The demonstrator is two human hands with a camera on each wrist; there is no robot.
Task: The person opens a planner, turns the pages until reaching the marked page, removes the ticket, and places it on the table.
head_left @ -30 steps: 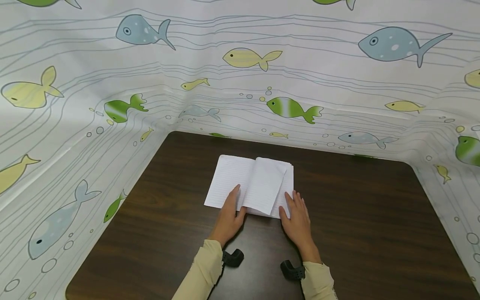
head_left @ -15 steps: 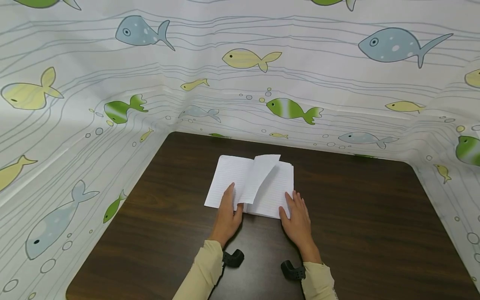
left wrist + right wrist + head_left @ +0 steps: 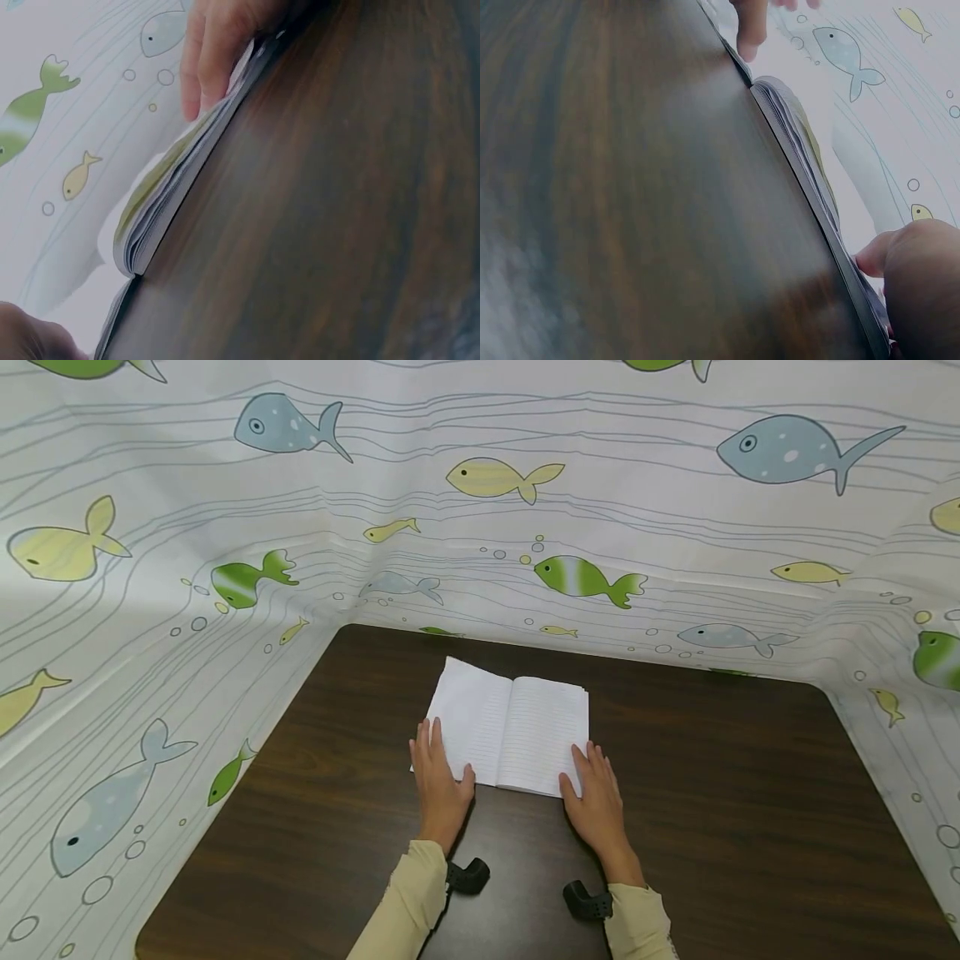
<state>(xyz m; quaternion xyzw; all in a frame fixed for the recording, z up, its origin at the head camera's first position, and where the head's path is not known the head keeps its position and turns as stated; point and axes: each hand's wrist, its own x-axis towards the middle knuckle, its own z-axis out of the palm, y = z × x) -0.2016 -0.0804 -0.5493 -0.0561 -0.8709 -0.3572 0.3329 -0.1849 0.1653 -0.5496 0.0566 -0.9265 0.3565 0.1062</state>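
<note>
An open notebook [image 3: 543, 727] with lined white pages lies on the dark wooden table. My left hand [image 3: 441, 789] rests over the lower left page, its fingers straight and its thumb near the bottom edge. The upper left corner of that left page [image 3: 468, 693] stands a little raised. At the lower right corner, my right hand [image 3: 595, 797] touches the notebook with fingers extended along the side. In the right wrist view, the right thumb [image 3: 874, 255] sits on the thick stack of pages [image 3: 795, 142], which bows up from the fold.
The brown table [image 3: 735, 810] stretches out on both sides of the notebook. A white curtain [image 3: 480, 427] printed with fish rises along the table's back and sides. A black wrist camera [image 3: 468, 877] sits on the left wrist, and another camera [image 3: 587, 902] on the right.
A loose page has turned over from the right side to the left. My left hand has moved leftward from near the fold to the outer left page. My right hand has stayed in place.
</note>
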